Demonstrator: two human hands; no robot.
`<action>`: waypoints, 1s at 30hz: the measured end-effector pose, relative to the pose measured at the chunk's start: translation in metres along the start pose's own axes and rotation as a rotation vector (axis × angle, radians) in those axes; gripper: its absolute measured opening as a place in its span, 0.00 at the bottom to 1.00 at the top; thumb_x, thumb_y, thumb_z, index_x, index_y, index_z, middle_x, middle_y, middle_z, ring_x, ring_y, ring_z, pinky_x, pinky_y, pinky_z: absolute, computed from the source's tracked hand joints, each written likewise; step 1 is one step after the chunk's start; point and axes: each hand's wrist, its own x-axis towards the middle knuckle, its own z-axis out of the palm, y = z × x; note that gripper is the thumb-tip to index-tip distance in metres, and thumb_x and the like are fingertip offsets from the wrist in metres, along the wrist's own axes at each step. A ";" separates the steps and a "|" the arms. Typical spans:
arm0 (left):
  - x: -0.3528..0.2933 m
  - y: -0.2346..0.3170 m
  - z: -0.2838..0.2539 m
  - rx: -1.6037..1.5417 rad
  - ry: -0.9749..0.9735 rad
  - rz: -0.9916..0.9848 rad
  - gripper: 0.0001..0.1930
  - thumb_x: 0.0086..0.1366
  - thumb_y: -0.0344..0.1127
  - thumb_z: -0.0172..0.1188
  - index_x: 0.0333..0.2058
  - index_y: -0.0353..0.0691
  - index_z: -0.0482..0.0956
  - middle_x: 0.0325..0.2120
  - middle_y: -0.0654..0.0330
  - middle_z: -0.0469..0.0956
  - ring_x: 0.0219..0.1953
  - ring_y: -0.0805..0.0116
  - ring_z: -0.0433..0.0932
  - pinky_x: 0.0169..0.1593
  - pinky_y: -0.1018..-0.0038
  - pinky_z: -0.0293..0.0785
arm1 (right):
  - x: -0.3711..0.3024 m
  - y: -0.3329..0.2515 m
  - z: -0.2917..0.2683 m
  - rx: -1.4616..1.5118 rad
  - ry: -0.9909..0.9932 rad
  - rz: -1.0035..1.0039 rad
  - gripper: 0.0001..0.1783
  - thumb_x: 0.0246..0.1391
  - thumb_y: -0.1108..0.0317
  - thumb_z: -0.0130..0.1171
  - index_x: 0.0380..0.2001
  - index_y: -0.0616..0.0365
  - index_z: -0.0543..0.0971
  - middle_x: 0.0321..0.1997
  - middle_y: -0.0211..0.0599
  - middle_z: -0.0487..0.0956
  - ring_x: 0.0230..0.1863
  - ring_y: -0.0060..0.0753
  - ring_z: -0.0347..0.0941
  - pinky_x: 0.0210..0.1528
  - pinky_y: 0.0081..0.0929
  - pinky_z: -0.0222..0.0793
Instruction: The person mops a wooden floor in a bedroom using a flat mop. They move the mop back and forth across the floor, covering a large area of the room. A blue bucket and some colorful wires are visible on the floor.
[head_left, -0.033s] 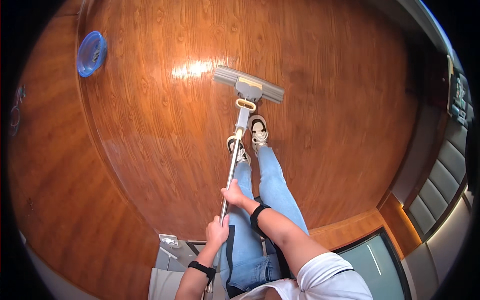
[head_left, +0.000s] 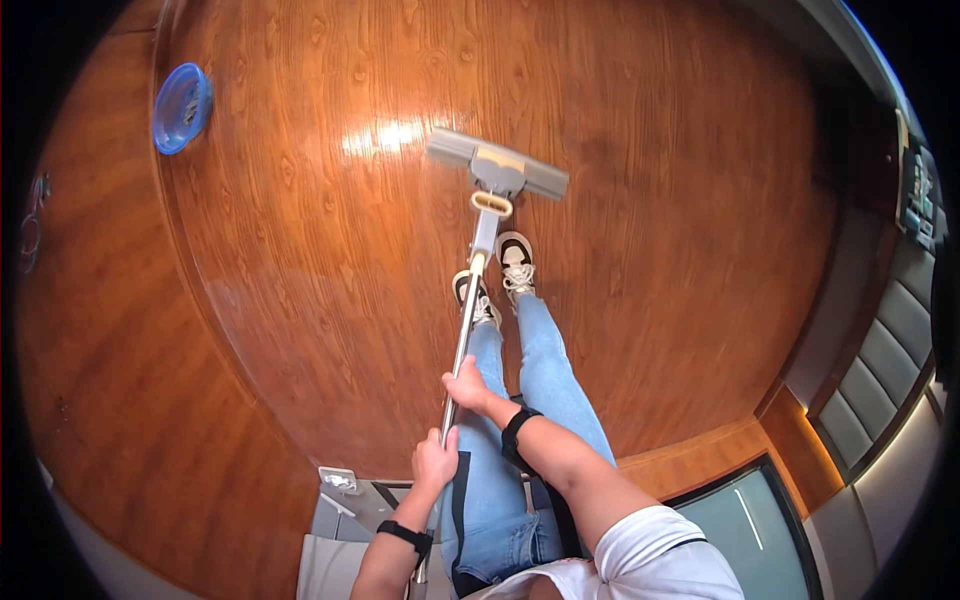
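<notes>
A sponge mop point(head_left: 497, 172) with a wide grey head and a silver pole lies against the wood floor ahead of my feet, its head slanting down toward the right. My left hand point(head_left: 435, 460) is wrapped round the pole beside my left thigh. Higher up toward the mop head, my right hand point(head_left: 466, 385) also grips the pole, thumb along it. A cream oval lever point(head_left: 491, 204) sits on the shaft just below the head. Between my hands a short stretch of bare metal pole shows.
A blue plastic basin point(head_left: 182, 108) with something greyish inside stands on the floor at the far left. My two sneakers point(head_left: 516, 262) are just behind the mop head. Grey padded wall panels point(head_left: 880, 350) run along the right. A raised floor edge point(head_left: 190, 260) curves down the left.
The mop head has shifted very slightly away from me. Both hands keep their grip on the pole, and my feet are almost unmoved.
</notes>
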 end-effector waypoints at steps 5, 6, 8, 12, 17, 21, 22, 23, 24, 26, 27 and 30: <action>0.049 0.086 0.008 -0.061 0.066 0.099 0.24 0.57 0.55 0.44 0.26 0.35 0.69 0.21 0.39 0.72 0.28 0.40 0.72 0.33 0.54 0.67 | 0.079 -0.007 -0.079 0.021 0.016 -0.117 0.25 0.42 0.65 0.49 0.40 0.69 0.55 0.33 0.65 0.71 0.38 0.57 0.70 0.41 0.40 0.66; 0.061 0.090 0.007 -0.090 0.093 0.074 0.24 0.58 0.55 0.44 0.26 0.35 0.69 0.21 0.39 0.72 0.29 0.40 0.72 0.34 0.54 0.67 | 0.065 -0.044 -0.093 -0.023 0.045 -0.038 0.24 0.41 0.66 0.49 0.40 0.70 0.57 0.34 0.64 0.71 0.39 0.56 0.70 0.41 0.39 0.66; 0.079 0.124 0.002 -0.103 0.109 0.093 0.24 0.58 0.55 0.44 0.26 0.34 0.69 0.22 0.39 0.72 0.29 0.41 0.72 0.34 0.54 0.68 | 0.093 -0.061 -0.124 0.086 0.059 0.034 0.21 0.41 0.69 0.49 0.39 0.69 0.60 0.38 0.63 0.70 0.41 0.54 0.70 0.43 0.37 0.66; 0.094 0.150 -0.001 -0.114 0.109 0.121 0.24 0.58 0.54 0.45 0.27 0.33 0.68 0.22 0.39 0.73 0.29 0.41 0.72 0.34 0.55 0.68 | 0.102 -0.087 -0.153 0.202 -0.026 0.186 0.24 0.40 0.74 0.50 0.42 0.73 0.57 0.39 0.61 0.69 0.39 0.51 0.71 0.33 0.44 0.71; 0.053 0.093 0.044 -0.218 0.026 0.088 0.25 0.55 0.55 0.49 0.26 0.32 0.67 0.21 0.38 0.72 0.29 0.40 0.72 0.33 0.56 0.68 | 0.071 -0.034 -0.118 0.290 -0.190 0.302 0.30 0.41 0.75 0.48 0.45 0.69 0.46 0.39 0.58 0.66 0.37 0.49 0.71 0.30 0.52 0.71; -0.016 0.027 0.064 -0.183 -0.092 0.023 0.23 0.52 0.53 0.54 0.26 0.33 0.67 0.22 0.40 0.73 0.28 0.42 0.73 0.31 0.57 0.68 | 0.017 0.055 -0.044 0.296 -0.316 0.344 0.32 0.44 0.66 0.50 0.44 0.69 0.45 0.34 0.51 0.66 0.29 0.42 0.72 0.20 0.42 0.72; -0.036 0.010 0.068 -0.187 -0.097 -0.011 0.22 0.52 0.52 0.55 0.25 0.34 0.67 0.21 0.41 0.73 0.27 0.43 0.73 0.31 0.57 0.68 | -0.008 0.056 -0.035 0.254 -0.333 0.367 0.31 0.44 0.66 0.50 0.43 0.70 0.46 0.33 0.51 0.67 0.27 0.41 0.72 0.19 0.40 0.72; -0.049 0.000 0.068 -0.187 -0.103 -0.044 0.21 0.52 0.50 0.55 0.25 0.34 0.67 0.20 0.42 0.73 0.27 0.43 0.73 0.30 0.58 0.68 | -0.028 0.051 -0.031 0.217 -0.348 0.389 0.30 0.44 0.66 0.50 0.43 0.70 0.47 0.32 0.51 0.68 0.26 0.40 0.72 0.19 0.38 0.72; -0.052 -0.001 0.065 -0.173 -0.062 -0.055 0.21 0.53 0.50 0.55 0.24 0.35 0.68 0.19 0.43 0.73 0.26 0.43 0.73 0.30 0.57 0.68 | -0.033 0.054 -0.026 0.193 -0.343 0.359 0.30 0.43 0.66 0.50 0.44 0.72 0.48 0.33 0.54 0.68 0.30 0.45 0.71 0.25 0.38 0.71; -0.058 -0.002 0.062 -0.145 0.012 -0.081 0.20 0.54 0.51 0.53 0.23 0.35 0.68 0.18 0.43 0.73 0.25 0.43 0.73 0.29 0.57 0.68 | -0.039 0.058 -0.021 0.148 -0.335 0.306 0.31 0.43 0.66 0.49 0.45 0.74 0.50 0.36 0.62 0.70 0.39 0.54 0.70 0.36 0.39 0.69; -0.053 0.001 0.063 -0.136 0.036 -0.063 0.20 0.55 0.51 0.52 0.22 0.35 0.68 0.17 0.43 0.72 0.24 0.43 0.73 0.28 0.56 0.67 | -0.034 0.059 -0.023 0.133 -0.296 0.273 0.30 0.43 0.66 0.49 0.44 0.74 0.51 0.35 0.62 0.70 0.38 0.54 0.71 0.36 0.39 0.68; -0.014 0.029 0.069 -0.088 0.089 -0.010 0.21 0.57 0.52 0.49 0.22 0.36 0.68 0.16 0.42 0.72 0.23 0.42 0.72 0.27 0.55 0.66 | -0.001 0.039 -0.056 0.099 -0.193 0.199 0.27 0.42 0.66 0.49 0.42 0.72 0.53 0.33 0.63 0.70 0.35 0.55 0.71 0.37 0.39 0.68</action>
